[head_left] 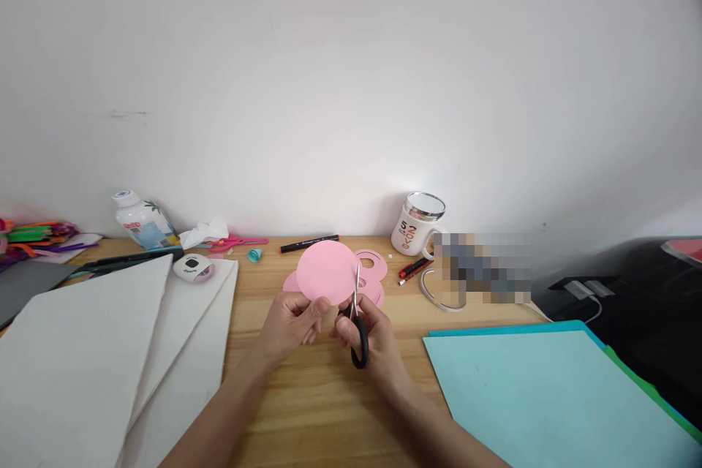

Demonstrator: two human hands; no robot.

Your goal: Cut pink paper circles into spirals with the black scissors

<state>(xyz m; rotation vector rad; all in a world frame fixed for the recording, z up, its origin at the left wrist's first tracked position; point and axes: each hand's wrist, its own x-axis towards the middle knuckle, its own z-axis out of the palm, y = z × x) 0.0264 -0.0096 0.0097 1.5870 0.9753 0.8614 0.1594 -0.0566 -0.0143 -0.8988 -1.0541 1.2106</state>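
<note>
Between thumb and fingers, my left hand (300,318) pinches the lower edge of a round pink paper disc (327,270), held up above the table. My right hand (373,340) grips a pair of black-handled scissors (359,340), blades pointing up at the disc's right edge. Whether the blades are parted is too small to tell. Behind the disc lie pink paper pieces (378,268) with round holes cut in them, partly hidden by the disc and my hands.
A black marker (310,243), pink scissors (241,242) and a teal cap (254,255) lie along the wall. White boards (82,351) cover the left, with a small white device (193,268) on them. A white mug (417,227) stands behind; light-blue sheets (548,395) lie right.
</note>
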